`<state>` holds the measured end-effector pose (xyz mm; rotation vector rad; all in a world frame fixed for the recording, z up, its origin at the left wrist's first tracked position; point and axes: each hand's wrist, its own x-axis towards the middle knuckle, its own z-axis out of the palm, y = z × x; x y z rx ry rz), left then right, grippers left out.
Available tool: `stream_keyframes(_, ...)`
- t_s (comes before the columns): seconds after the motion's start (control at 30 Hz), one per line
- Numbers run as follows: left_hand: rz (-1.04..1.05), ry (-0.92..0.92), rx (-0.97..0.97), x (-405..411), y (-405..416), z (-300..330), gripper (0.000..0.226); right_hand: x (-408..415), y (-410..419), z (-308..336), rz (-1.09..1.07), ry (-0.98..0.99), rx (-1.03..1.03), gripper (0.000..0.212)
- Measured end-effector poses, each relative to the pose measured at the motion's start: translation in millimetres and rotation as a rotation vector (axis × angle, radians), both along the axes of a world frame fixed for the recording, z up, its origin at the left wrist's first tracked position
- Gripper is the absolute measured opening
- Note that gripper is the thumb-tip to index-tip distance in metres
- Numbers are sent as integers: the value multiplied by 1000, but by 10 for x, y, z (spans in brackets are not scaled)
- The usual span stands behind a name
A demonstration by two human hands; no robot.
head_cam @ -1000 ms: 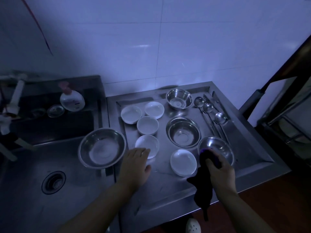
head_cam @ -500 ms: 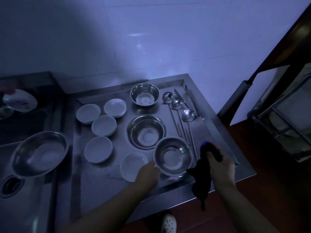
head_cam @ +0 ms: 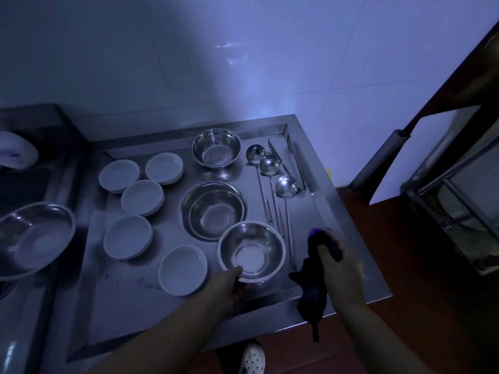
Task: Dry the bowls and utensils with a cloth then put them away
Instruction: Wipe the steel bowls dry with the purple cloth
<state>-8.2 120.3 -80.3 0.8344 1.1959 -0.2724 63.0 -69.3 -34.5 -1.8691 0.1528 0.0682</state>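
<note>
My left hand (head_cam: 229, 286) grips the near rim of a steel bowl (head_cam: 252, 251), which sits tilted at the front of the steel draining counter (head_cam: 129, 306). To its right, my right hand (head_cam: 341, 268) holds a dark purple cloth (head_cam: 313, 287) that hangs down over the counter's front edge. Two more steel bowls stand behind: one in the middle (head_cam: 214, 210), one at the back (head_cam: 216, 147). Several small white bowls (head_cam: 141, 197) lie on the left part of the counter. Three ladles (head_cam: 270, 164) and tongs (head_cam: 295, 160) lie along the right side.
A large steel bowl (head_cam: 32, 236) rests over the sink at the left, with a soap bottle (head_cam: 14, 153) behind it. A tiled wall backs the counter. A wire rack (head_cam: 459, 206) stands at the right above a reddish floor. A white shoe (head_cam: 252, 359) shows below the counter.
My left hand left the small white bowls, moved right and took hold of the front steel bowl's rim, tilting it. The view swung to the right. My right hand kept the cloth.
</note>
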Motion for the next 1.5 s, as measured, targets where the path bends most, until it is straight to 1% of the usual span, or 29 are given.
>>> stream_keyframes(0.1, -50, 6, 47, 45, 37, 81, 12, 42, 28, 34, 53, 7, -10, 29)
stream_keyframes(0.2, -156, -18, 209, 8, 100, 189, 9, 69, 85, 92, 111, -16, -21, 33)
stream_keyframes(0.23, -194, -51, 300, -11, 119, 237, 3, 81, 109, 125, 131, -41, -23, 35)
stream_keyframes(0.3, -286, -131, 469, -58, 192, 328, 21, 97, 184, 215, 186, -104, -37, 39)
stream_keyframes(0.37, -315, -226, 563, -90, 270, 476, 24, 106, 283, 285, 248, -161, -62, 37)
stream_keyframes(0.47, -288, -350, 682, -117, 353, 774, 23, 88, 508, 411, 376, -259, -110, 29)
stream_keyframes(0.5, -285, -401, 727, -123, 377, 872, 26, 80, 594, 469, 425, -333, -132, 26)
stream_keyframes(0.57, -294, -496, 833, -146, 399, 1113, 34, 87, 755, 595, 496, -600, -248, 22)
stream_keyframes(0.63, -287, -573, 938, -154, 420, 1336, 35, 106, 903, 729, 500, -875, -421, 22)
stream_keyframes(0.7, -259, -622, 1034, -153, 446, 1538, 36, 124, 1022, 835, 493, -1060, -549, 25)
stream_keyframes(0.73, -242, -645, 1062, -157, 457, 1634, 36, 121, 1068, 870, 498, -1110, -601, 27)
stream_keyframes(0.8, -206, -682, 1071, -167, 460, 1787, 36, 85, 1138, 905, 502, -1132, -663, 38)
stream_keyframes(0.93, -183, -723, 1093, -172, 444, 1979, 32, -109, 1268, 956, 492, -1084, -568, 42)
stream_keyframes(1.03, -178, -793, 1102, -175, 413, 2077, 39, -231, 1324, 978, 575, -1028, -516, 62)
stream_keyframes(1.1, -203, -804, 1122, -174, 402, 2121, 39, -216, 1294, 992, 601, -1064, -538, 70)
stream_keyframes(1.2, -281, -756, 1204, -166, 426, 2144, 33, -96, 1173, 1009, 609, -1201, -555, 57)
stream_keyframes(1.23, -317, -735, 1245, -171, 439, 2154, 34, -50, 1116, 1012, 611, -1257, -590, 52)
stream_keyframes(1.33, -442, -672, 1358, -184, 524, 2210, 31, 148, 919, 1059, 663, -1453, -781, 38)
stream_keyframes(1.43, -549, -662, 1412, -177, 624, 2317, 27, 344, 789, 1205, 688, -1604, -877, 35)
stream_keyframes(1.5, -521, -680, 1407, -163, 627, 2373, 25, 375, 781, 1285, 632, -1633, -899, 34)
